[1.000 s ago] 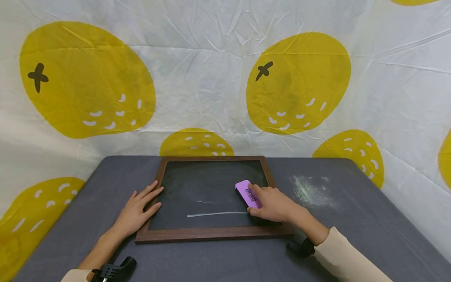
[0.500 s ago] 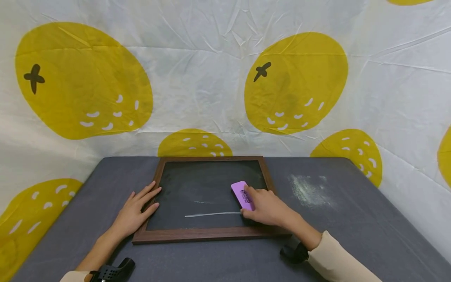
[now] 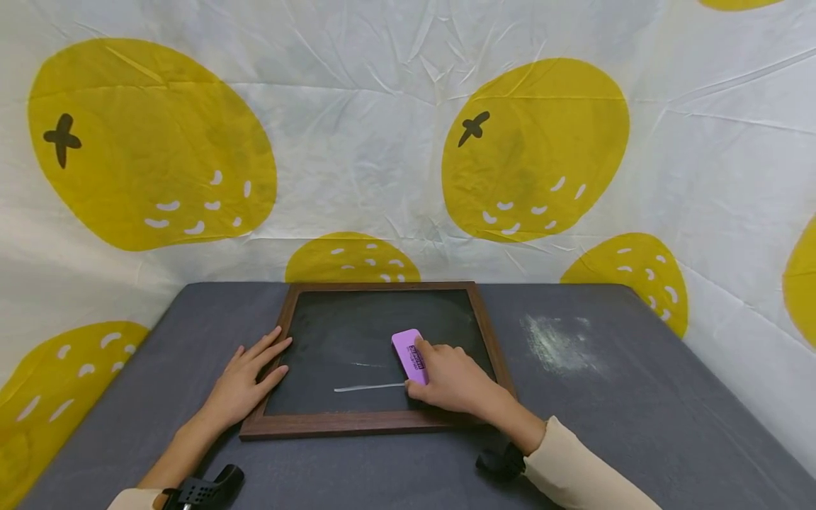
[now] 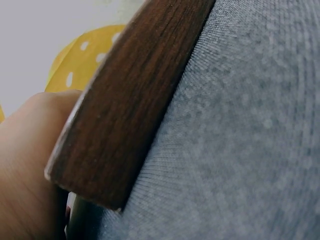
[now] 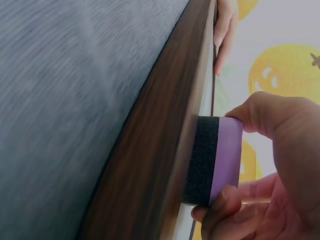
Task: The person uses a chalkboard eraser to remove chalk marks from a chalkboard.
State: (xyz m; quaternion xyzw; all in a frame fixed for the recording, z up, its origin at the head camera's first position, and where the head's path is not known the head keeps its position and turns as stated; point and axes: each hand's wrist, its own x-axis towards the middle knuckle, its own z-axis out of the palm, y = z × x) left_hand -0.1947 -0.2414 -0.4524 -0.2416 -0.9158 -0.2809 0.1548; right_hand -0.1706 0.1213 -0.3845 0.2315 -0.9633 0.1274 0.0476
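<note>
A purple chalkboard eraser (image 3: pixel 408 353) with a dark felt underside lies against a wood-framed chalkboard (image 3: pixel 344 333). My right hand (image 3: pixel 455 379) grips it, thumb on the near edge and fingers on the far side; the right wrist view shows thumb and fingertips pinching the purple back of the eraser (image 5: pixel 229 155). A white chalk line (image 3: pixel 370 387) runs leftward from the eraser across the lower board. Farther up is a fainter, shorter streak (image 3: pixel 368 365). My left hand (image 3: pixel 239 386) rests with spread, straight fingers on the left side of the brown frame (image 3: pixel 357 425).
The board lies on a dark grey cloth-covered table (image 3: pixel 306 474). Pale chalk dust (image 3: pixel 557 343) smudges the cloth to its right. A white curtain (image 3: pixel 357 142) with yellow fruit shapes hangs behind. Each wrist wears a black strap.
My right hand has slid the eraser left along the chalk line, and the visible line is now shorter at its right end. The left hand stays on the frame.
</note>
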